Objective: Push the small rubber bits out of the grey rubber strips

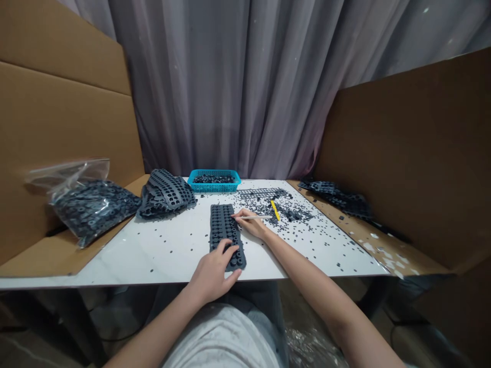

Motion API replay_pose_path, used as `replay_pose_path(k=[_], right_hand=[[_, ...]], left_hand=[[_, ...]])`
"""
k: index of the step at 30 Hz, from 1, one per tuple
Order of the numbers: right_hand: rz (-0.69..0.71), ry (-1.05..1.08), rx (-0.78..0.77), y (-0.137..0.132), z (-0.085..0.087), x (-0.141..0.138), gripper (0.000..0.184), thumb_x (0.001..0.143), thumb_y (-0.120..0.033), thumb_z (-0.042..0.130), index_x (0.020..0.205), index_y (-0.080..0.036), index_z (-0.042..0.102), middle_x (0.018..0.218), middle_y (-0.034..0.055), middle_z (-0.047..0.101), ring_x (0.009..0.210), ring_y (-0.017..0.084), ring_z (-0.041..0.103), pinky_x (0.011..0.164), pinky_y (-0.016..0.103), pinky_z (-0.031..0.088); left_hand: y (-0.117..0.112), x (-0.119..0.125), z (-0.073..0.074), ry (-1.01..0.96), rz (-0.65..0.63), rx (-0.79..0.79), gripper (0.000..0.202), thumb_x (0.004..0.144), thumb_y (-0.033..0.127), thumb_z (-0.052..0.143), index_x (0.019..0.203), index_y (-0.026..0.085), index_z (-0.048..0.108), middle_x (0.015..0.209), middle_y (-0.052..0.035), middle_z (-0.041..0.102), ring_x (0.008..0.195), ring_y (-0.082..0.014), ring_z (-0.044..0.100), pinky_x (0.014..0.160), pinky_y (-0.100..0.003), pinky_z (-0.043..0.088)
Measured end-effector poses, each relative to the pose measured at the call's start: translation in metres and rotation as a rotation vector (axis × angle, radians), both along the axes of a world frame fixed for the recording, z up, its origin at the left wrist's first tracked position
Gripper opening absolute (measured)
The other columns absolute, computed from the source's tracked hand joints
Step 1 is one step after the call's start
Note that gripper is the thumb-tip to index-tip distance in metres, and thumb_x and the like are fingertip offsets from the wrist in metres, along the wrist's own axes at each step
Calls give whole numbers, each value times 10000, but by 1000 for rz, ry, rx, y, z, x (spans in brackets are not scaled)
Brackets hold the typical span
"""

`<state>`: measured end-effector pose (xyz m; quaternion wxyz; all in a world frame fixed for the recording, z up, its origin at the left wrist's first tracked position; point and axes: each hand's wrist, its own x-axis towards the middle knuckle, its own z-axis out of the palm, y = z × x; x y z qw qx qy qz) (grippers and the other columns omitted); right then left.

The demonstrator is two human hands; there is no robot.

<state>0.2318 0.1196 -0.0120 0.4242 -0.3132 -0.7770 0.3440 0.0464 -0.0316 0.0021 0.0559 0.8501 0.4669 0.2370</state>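
Observation:
A dark grey molded rubber sheet [222, 225] with rows of round studs and holes lies lengthwise in front of me on the white table. My left hand [215, 268] rests on its near end, fingers apart and bent, with the thumb by the near edge. My right hand [250, 223] is closed around a thin white pen-like stick [259, 217], held like a pencil. The stick's left tip is at the sheet's right side, near the upper rows; whether it touches a stud is too small to tell.
Small dark bits are scattered across the table [153, 255], around a yellow tool [275, 210] and a perforated sheet [264, 193]. Behind stand a blue basket [214, 187] of dark pieces and stacked sheets [166, 194]. A filled plastic bag [95, 207] lies left. Cardboard walls [402, 153] flank both sides.

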Motion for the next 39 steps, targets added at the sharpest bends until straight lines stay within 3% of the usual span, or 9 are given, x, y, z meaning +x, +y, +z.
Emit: replay_pose_path(k=[5,11,17,24,31,35,39], right_hand=[[-6,-56,54,-3,1,0,237,852,-437,536,807,-204,550,993,96,686,980,229,629,840,408,460],[-77,-155,127,-1,0,0,173,864,-365,525,822,-204,572,1002,79,690,944,222,624,836,404,445],[-77,-305,243,2,-1,1,101,869,-298,520,870,-219,584,1084,65,667,1004,228,579,869,387,420],[-61,-474,331,7,0,1,122,883,-251,475,919,-206,582,1037,74,654,949,219,572,815,335,441],[-212,-446,323,16,-7,6,143,879,-259,433,847,-200,559,849,68,626,841,224,556,728,323,434],[-335,-337,239,18,-6,11,165,873,-326,441,828,-203,542,780,50,623,753,211,562,683,316,427],[-265,-113,131,11,-2,8,220,870,-419,470,839,-212,535,872,64,663,808,209,600,726,325,441]], left_hand=[[1,1,-6,39,-6,-3,459,847,350,508,1292,243,486,1394,-91,442,1083,-251,582,895,-392,476],[3,1,-7,29,6,10,450,840,362,524,1274,245,522,1354,-81,493,1046,-237,609,880,-375,490],[3,1,-6,40,9,-12,453,838,366,518,1274,244,525,1357,-80,489,1054,-244,607,884,-383,491],[3,1,-8,31,11,-11,457,838,363,522,1280,246,520,1360,-80,485,1063,-244,602,894,-389,485],[2,1,-6,12,12,-22,452,831,361,529,1270,253,528,1359,-70,488,1064,-245,601,899,-388,485],[2,1,-5,14,14,-36,447,839,360,515,1273,254,525,1366,-64,481,1068,-244,598,897,-389,485],[2,1,-4,19,16,-49,448,848,371,502,1282,257,518,1375,-56,471,1075,-238,592,907,-370,479]])
